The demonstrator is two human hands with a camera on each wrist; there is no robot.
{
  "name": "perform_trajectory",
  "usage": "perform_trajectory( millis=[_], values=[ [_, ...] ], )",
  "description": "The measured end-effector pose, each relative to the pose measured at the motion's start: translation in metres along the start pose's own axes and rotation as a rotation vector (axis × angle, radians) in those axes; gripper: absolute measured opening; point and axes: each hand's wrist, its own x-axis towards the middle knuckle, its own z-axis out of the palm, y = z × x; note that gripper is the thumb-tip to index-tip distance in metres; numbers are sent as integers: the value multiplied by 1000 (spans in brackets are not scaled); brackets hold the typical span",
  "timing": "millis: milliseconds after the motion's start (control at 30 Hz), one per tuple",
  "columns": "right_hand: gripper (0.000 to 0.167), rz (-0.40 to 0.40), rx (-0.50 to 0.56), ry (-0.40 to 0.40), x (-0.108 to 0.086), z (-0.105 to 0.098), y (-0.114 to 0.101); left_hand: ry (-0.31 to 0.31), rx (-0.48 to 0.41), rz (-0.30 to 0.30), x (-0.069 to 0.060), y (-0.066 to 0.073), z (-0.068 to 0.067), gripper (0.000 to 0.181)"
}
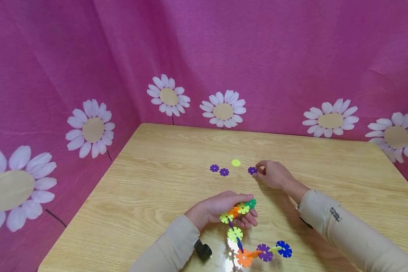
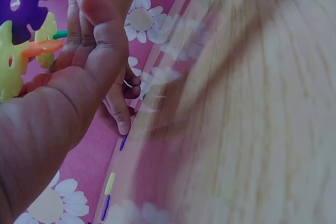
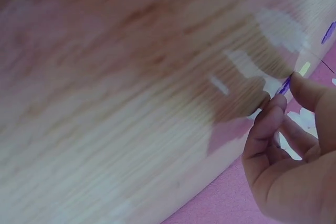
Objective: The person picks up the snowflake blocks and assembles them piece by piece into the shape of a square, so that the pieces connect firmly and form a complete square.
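My left hand (image 1: 219, 208) lies palm up near the table's front and holds one end of a chain of notched plastic discs (image 1: 235, 234), thumb over the top. A green disc (image 1: 252, 204) is at the held end; yellow, orange, purple and blue discs hang down from there towards the right. Farther back, my right hand (image 1: 275, 175) has thumb and forefinger at the edges of a loose purple disc (image 1: 252, 170). In the right wrist view that purple disc (image 3: 284, 85) sits between the two fingertips, at the tabletop.
Left of the right hand lie a loose yellow disc (image 1: 236, 163) and two purple discs, one (image 1: 224, 172) slightly nearer than the other (image 1: 214, 168). Pink cloth with white flowers (image 1: 223, 110) borders the wooden table (image 1: 139, 181). A black device (image 1: 203, 250) sits at the left cuff.
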Motion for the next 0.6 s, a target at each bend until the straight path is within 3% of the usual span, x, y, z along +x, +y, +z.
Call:
perform_trajectory(
  millis=[200,600],
  values=[
    [31,-2,54,17,4,0,-2,-4,-3,-8,-1,2,0,54],
    [26,0,168,84,3,4,-4,-5,-13,4,0,-1,-1,56]
  ],
)
